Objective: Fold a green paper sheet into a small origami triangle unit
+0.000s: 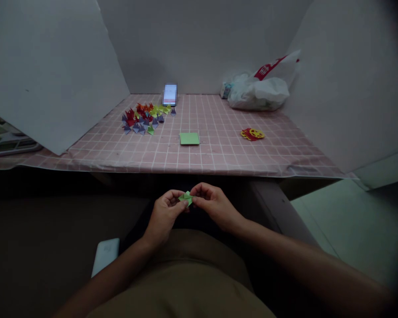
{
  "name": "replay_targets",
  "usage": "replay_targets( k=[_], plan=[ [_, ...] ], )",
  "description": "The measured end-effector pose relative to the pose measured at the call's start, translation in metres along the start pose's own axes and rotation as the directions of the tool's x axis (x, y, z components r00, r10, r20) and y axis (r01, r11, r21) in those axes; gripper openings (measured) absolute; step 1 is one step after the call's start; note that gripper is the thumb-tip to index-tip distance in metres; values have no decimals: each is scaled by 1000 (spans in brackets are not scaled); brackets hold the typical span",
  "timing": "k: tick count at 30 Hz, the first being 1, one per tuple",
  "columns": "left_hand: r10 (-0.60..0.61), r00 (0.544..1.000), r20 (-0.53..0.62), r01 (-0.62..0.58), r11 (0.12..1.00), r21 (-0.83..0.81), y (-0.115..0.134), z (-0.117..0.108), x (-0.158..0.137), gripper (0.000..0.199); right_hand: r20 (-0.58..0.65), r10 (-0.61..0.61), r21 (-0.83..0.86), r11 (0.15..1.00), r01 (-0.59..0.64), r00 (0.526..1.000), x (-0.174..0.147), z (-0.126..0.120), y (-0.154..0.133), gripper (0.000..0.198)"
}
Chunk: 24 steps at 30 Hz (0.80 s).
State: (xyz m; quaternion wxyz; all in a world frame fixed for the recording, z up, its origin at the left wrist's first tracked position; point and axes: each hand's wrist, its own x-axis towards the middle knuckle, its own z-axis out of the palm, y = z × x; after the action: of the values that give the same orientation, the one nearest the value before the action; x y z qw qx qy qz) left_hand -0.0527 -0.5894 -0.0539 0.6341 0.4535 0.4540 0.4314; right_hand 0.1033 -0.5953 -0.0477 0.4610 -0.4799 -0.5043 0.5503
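Observation:
A small piece of folded green paper (pixel 186 198) is held over my lap, just below the table's front edge. My left hand (pixel 165 213) pinches its left side between thumb and fingers. On the right side, the thumb and forefinger of my right hand (pixel 215 206) grip it too. Past the hands, a stack of square green paper (pixel 189 139) lies on the table. Farther left sits a cluster of folded paper pieces (pixel 142 119) in red, orange, yellow and purple, with a green folded piece (pixel 151 130) at its near edge.
The pink checked tablecloth (pixel 219 154) ends in front of me. A lit phone (pixel 170 94) stands near the back wall. At the right are a white plastic bag (pixel 262 92) and yellow and red looped items (pixel 252 134). White panels (pixel 53 66) flank the table. A white rectangular device (pixel 106 255) lies by my left arm.

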Motion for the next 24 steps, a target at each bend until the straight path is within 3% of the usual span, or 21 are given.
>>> replay_targets(
  k=[11,17,20,24],
  plan=[
    [-2,997,83,8,997,-78,-6,-5,1,22,-54,36,35,999,-34,998,1,-3,-2,8],
    [180,984,0,-180,983,-44,-7,-1,2,34,-84,61,149,988,-48,995,1,-2,-2,9],
    [264,964,-16,-264,964,30,-8,-1,1,24,-102,44,201,979,-23,994,1,-1,0,9],
    [269,963,-10,-265,954,142,-10,-2,0,11,-104,46,216,976,-23,993,1,0,0,10]
  ],
)
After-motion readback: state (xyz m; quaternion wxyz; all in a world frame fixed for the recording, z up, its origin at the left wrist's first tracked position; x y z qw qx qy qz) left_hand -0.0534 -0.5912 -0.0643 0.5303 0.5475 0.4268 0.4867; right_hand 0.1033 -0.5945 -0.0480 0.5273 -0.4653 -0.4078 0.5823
